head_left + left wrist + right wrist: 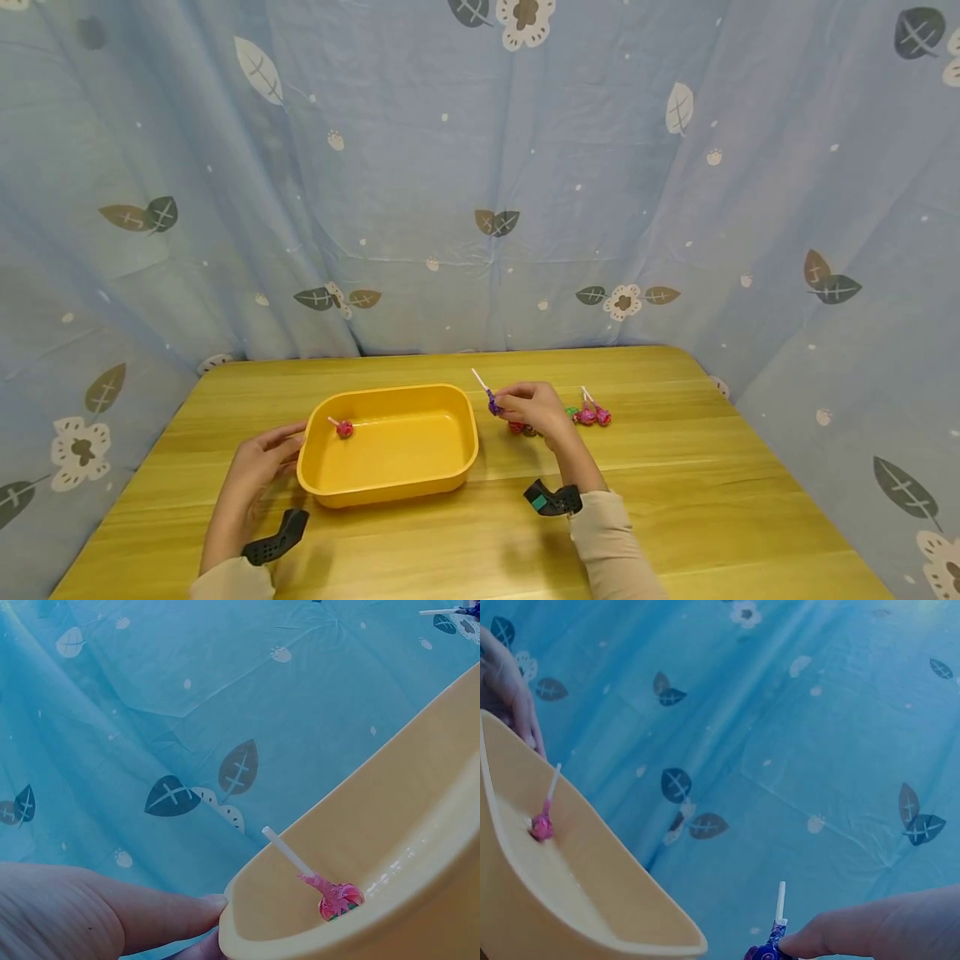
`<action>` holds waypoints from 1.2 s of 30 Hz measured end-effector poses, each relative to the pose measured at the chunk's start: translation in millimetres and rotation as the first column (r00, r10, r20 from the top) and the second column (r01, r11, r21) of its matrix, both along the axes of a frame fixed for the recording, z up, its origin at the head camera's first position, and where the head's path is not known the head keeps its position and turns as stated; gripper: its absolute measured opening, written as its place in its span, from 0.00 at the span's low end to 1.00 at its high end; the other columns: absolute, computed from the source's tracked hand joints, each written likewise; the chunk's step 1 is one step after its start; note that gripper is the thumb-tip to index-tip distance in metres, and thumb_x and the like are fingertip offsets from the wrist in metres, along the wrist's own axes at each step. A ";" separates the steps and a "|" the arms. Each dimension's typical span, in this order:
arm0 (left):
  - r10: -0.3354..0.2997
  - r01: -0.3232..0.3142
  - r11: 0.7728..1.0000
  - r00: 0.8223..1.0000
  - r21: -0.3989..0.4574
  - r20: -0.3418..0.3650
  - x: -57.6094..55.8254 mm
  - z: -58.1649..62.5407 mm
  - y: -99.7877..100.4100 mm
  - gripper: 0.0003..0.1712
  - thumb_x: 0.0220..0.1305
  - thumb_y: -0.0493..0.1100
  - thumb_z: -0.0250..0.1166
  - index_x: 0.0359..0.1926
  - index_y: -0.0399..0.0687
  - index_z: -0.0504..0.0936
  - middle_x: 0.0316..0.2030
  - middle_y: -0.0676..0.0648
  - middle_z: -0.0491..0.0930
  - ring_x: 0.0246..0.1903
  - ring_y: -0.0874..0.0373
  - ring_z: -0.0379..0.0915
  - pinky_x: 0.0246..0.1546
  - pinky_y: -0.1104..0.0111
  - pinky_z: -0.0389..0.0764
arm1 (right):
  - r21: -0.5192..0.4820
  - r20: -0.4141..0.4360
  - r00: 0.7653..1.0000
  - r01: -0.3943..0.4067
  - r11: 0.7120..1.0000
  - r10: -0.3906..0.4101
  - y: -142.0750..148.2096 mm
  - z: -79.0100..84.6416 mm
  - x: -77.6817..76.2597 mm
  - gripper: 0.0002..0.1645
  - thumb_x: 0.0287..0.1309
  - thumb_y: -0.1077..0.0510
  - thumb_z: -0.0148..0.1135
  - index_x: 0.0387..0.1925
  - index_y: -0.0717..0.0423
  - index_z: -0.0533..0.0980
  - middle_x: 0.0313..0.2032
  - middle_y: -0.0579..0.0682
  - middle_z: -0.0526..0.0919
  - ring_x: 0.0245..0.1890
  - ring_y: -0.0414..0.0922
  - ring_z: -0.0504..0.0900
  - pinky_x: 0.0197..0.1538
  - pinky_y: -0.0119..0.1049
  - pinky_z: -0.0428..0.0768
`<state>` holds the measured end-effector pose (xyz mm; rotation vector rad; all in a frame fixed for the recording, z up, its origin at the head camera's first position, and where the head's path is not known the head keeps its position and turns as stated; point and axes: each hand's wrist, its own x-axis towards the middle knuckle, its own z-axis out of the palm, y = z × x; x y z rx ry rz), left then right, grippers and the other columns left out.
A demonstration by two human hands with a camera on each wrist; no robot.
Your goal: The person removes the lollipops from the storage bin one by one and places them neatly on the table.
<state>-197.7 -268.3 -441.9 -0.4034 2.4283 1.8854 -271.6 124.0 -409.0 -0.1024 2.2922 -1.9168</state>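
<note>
A purple-wrapped lollipop (493, 405) with a white stick is pinched in my right hand (534, 408), just right of the yellow basin (390, 493). Inside the basin, near its left end, lies a pink lollipop (344, 429), its stick leaning on the wall. My left hand (258, 467) touches the basin's left end, and the fingertips (214, 902) rest against the rim in the left wrist view. Behind and beside my right hand lie several more lollipops (587, 415) on the table, partly hidden by it.
The wooden table (675, 500) runs back to a patterned blue curtain (450, 167), which also hangs along both sides. A black wrist strap (276, 540) is on my left arm and another black strap (553, 500) on my right.
</note>
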 end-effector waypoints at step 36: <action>0.001 -0.001 1.000 1.000 -0.016 -0.002 -0.9 -2.0 -1.5 0.29 0.71 0.44 0.58 0.66 0.30 0.67 0.48 0.40 0.80 0.35 0.65 0.78 0.36 0.70 0.83 | 0.142 0.032 0.946 0.314 0.939 -0.321 128.3 -22.7 -8.1 0.25 0.65 0.59 0.59 0.56 0.76 0.72 0.50 0.69 0.77 0.43 0.52 0.84 0.56 0.50 0.76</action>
